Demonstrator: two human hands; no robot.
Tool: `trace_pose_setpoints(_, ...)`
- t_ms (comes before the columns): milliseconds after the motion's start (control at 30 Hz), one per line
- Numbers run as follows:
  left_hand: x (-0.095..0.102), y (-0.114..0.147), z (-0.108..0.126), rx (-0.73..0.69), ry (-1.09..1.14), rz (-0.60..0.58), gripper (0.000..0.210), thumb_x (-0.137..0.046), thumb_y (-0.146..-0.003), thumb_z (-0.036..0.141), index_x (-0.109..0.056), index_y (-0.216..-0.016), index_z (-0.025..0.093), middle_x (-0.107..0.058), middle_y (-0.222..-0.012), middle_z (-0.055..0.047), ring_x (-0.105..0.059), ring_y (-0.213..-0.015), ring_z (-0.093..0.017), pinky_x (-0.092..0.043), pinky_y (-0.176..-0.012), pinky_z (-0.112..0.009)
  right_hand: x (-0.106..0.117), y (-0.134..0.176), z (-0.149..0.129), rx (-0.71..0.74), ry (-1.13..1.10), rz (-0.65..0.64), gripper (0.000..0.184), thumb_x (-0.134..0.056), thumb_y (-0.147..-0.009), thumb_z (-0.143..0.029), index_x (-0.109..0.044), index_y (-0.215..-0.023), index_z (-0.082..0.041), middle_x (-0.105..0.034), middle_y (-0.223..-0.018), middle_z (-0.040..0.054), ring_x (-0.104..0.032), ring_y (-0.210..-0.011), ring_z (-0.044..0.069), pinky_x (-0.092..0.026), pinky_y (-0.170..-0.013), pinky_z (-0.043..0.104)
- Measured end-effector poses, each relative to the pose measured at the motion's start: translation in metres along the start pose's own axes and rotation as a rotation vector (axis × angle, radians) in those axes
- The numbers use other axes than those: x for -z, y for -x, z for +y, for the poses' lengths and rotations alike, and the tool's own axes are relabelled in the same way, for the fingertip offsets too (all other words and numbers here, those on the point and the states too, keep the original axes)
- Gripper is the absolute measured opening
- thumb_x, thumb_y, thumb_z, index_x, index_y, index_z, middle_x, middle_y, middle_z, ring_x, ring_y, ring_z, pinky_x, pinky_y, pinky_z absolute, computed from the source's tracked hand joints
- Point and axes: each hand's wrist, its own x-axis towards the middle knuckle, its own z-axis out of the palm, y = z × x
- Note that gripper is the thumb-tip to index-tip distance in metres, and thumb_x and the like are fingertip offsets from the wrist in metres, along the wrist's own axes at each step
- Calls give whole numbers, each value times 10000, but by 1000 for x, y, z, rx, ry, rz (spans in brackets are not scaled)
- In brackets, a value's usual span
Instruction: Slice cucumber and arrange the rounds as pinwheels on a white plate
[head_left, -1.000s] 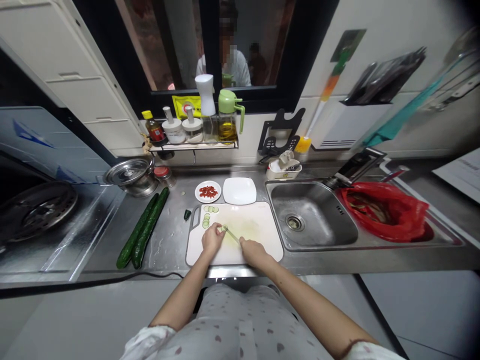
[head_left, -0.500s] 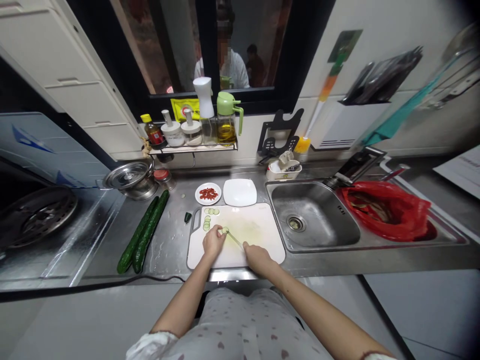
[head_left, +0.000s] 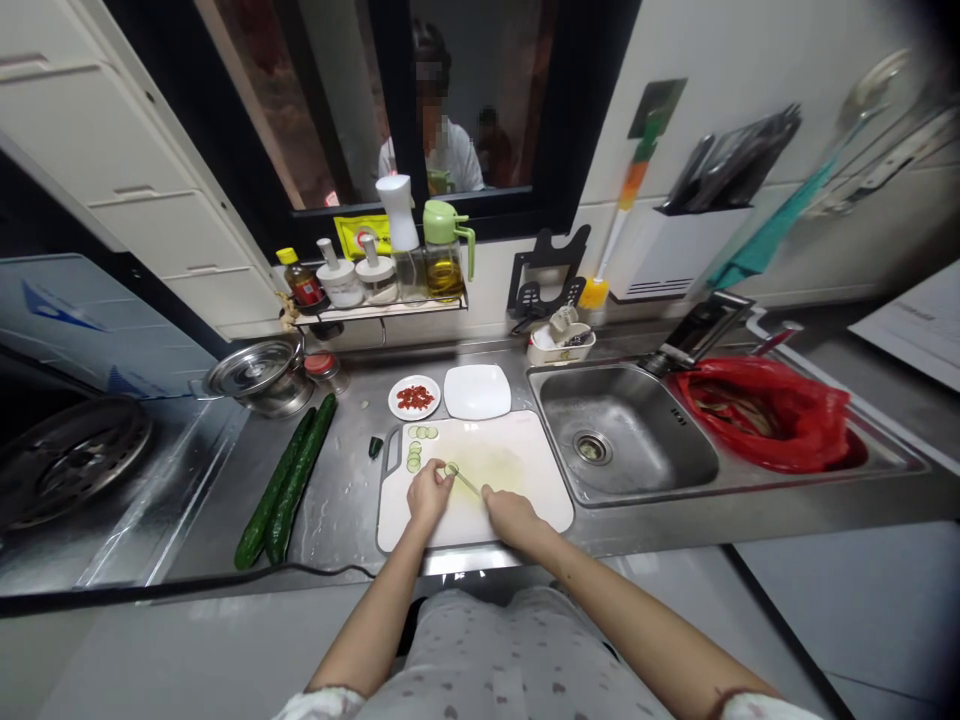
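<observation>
Over the white cutting board (head_left: 517, 450), my left hand (head_left: 430, 494) pinches a pale green cucumber slice (head_left: 450, 468) between thumb and fingers. My right hand (head_left: 513, 516) is closed round the handle of a small knife (head_left: 468, 485), whose tip touches the slice. Several thin cucumber slices (head_left: 414, 456) lie at the board's upper left, in a short row and a short column. Beyond the board stand a small plate of chopped red pieces (head_left: 414, 398) and a white square plate (head_left: 477, 391). A dark green cucumber end (head_left: 376, 447) rests on the counter left of the board.
Two whole cucumbers (head_left: 289, 485) lie on the steel counter at left, near a lidded pot (head_left: 259, 375) and a red-lidded jar (head_left: 324, 370). Right of the board is a sink (head_left: 630, 430), then a red plastic bag (head_left: 810, 425). Seasoning bottles fill a shelf (head_left: 382, 312) behind.
The view has shifted slightly. My hands keep nearly the same pose at the cucumber slice, the knife tip still against it. The slices on the board have not moved.
</observation>
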Motion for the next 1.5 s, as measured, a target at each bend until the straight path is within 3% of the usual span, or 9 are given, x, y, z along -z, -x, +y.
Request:
trace_pose_setpoints(600, -3, -1, 0, 0, -36, -14, 253, -567, -843, 362, -584, -1072, 258, -669, -810, 4, -624, -785, -151, -351, -632, -230, -13, 13, 11, -30, -20, -1, 371, -391, -828, -26, -490, -1173, -121, -677, -970, 174, -659, -949, 263, -470, -741, 333)
trace_pose_setpoints(1200, 1, 1, 3, 2, 7, -18, 211, -575, -819, 333, -594, -1018, 265, -662, -780, 14, -612, -748, -151, -339, -607, -227, 1, 3, 1, -27, -24, -11, 358, -387, -839, -49, -485, -1174, -126, -677, -992, 162, -652, -958, 242, -465, -756, 319)
trace_pose_setpoints(1500, -3, 0, 2, 1, -49, 9, 231, -531, -847, 411, -577, -1018, 264, -647, -775, 1, -603, -788, -174, -338, -619, -241, -9, 14, 10, -45, -41, -25, 341, -380, -833, -58, -490, -1148, -128, -675, -997, 166, -653, -946, 256, -450, -720, 320)
